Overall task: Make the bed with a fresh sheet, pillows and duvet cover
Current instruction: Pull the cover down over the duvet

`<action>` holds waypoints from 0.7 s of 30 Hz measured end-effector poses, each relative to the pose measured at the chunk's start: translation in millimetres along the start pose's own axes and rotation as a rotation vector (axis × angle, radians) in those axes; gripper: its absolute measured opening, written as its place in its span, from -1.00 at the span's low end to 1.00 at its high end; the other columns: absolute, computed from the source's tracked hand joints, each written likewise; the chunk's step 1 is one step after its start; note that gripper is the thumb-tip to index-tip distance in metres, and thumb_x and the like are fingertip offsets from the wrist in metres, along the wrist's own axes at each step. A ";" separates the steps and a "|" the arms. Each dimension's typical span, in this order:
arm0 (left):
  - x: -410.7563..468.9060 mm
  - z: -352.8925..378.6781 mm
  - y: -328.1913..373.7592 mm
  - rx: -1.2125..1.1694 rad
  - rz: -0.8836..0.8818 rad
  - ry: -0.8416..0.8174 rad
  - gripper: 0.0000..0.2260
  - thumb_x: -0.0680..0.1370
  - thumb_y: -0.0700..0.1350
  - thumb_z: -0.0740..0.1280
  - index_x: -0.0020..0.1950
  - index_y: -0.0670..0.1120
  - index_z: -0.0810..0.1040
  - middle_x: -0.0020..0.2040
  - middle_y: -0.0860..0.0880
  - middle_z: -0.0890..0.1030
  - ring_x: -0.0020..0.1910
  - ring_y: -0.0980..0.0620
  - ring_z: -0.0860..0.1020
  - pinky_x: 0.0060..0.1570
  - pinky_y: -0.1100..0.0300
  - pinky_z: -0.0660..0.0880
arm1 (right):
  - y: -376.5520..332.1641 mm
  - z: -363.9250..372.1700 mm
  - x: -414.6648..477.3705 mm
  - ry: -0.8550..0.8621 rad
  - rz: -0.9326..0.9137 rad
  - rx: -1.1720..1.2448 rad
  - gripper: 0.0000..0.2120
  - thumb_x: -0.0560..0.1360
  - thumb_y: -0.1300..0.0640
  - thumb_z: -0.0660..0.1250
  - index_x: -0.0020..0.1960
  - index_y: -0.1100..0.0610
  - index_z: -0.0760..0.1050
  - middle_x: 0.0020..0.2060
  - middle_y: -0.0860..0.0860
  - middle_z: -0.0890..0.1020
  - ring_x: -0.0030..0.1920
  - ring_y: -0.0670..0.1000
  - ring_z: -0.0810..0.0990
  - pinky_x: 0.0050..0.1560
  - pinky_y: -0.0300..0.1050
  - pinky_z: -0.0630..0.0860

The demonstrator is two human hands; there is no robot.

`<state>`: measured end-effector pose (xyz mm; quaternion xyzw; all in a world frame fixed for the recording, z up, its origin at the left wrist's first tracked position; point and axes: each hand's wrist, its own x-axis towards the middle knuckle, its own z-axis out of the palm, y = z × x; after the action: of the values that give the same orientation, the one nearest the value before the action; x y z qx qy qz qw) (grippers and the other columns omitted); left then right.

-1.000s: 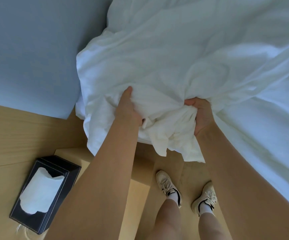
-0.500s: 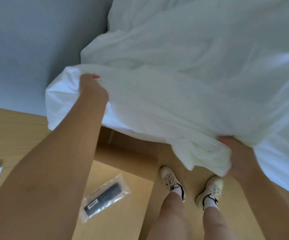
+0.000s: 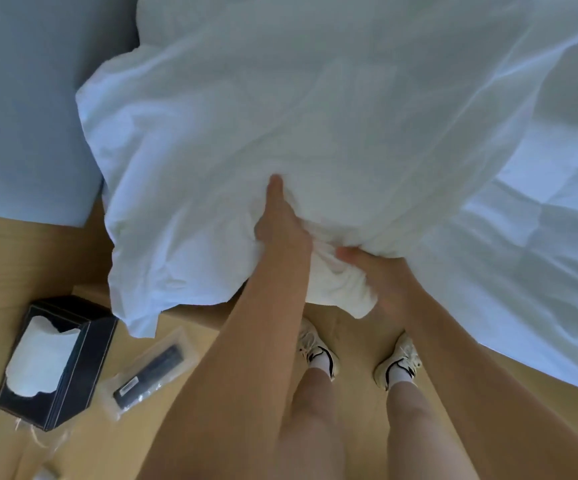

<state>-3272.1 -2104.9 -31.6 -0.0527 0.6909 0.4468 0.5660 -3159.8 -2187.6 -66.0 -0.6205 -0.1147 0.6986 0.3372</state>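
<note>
A white pillow in its case (image 3: 246, 140) lies at the head of the bed, its near end hanging over the bed's edge. My left hand (image 3: 278, 220) grips the bunched open end of the case, thumb up on the fabric. Right beside it my right hand (image 3: 367, 268) clutches the same bunched end from below, fingers partly buried in cloth. The white sheet (image 3: 522, 254) covers the bed to the right, rumpled.
A blue-grey headboard (image 3: 31, 98) stands at the left. On the wooden nightstand (image 3: 83, 445) sit a black tissue box (image 3: 55, 362) and a remote in a clear bag (image 3: 149, 372). My feet in white sneakers (image 3: 318, 351) stand on the wooden floor by the bed.
My hands were spread wide, shaking the pillow up; now they have come together at its near end and the pillow has dropped back onto the bed.
</note>
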 end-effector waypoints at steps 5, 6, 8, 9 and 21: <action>12.2 25.8 31.7 0.619 0.388 0.265 -0.67 0.63 -0.16 0.04 0.33 -0.22 0.40 0.21 -0.29 0.53 0.21 -0.25 0.49 0.17 0.00 0.41 | -10.4 13.5 1.6 0.008 0.013 0.024 -0.63 0.29 0.05 0.56 0.03 0.06 0.51 -0.09 -0.07 0.64 -0.06 -0.05 0.62 -0.21 -0.27 0.48; 9.5 26.1 38.0 0.752 0.457 0.258 -0.65 0.63 -0.13 0.03 0.33 -0.23 0.42 0.21 -0.29 0.54 0.21 -0.25 0.49 0.15 0.01 0.41 | -12.8 15.2 0.9 -0.001 -0.003 0.039 -0.61 0.30 0.04 0.56 0.04 0.05 0.50 -0.09 -0.08 0.64 -0.06 -0.06 0.61 -0.22 -0.28 0.47; 2.0 28.7 51.5 0.895 0.480 0.247 -0.62 0.59 -0.05 0.11 0.25 -0.26 0.49 0.20 -0.25 0.55 0.20 -0.22 0.51 0.11 0.01 0.46 | -16.8 14.5 -4.0 -0.024 -0.024 0.055 -0.61 0.30 0.04 0.56 0.07 0.04 0.51 -0.06 -0.06 0.64 -0.05 -0.06 0.62 -0.16 -0.25 0.51; -1.5 27.8 56.4 1.002 0.497 0.241 -0.65 0.58 -0.08 0.14 0.24 -0.27 0.49 0.20 -0.25 0.55 0.20 -0.22 0.52 0.09 0.00 0.46 | -17.9 12.7 -5.0 -0.030 -0.028 0.059 -0.59 0.31 0.05 0.56 0.10 0.06 0.52 -0.03 -0.04 0.65 -0.03 -0.05 0.62 -0.08 -0.19 0.54; -46.1 10.5 56.9 1.282 0.568 0.388 -0.63 0.64 -0.12 0.12 0.40 -0.25 0.34 0.37 -0.19 0.41 0.37 -0.18 0.36 0.32 0.05 0.28 | -51.1 -26.3 -44.8 0.089 -0.223 0.155 -0.68 0.35 0.12 0.52 0.07 0.02 0.53 -0.10 -0.10 0.63 -0.09 -0.11 0.63 -0.09 -0.21 0.56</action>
<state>-3281.0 -2083.8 38.7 0.3925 0.8917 0.0667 0.2152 -3118.1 -2183.7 -6.4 -0.6063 -0.1135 0.6356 0.4643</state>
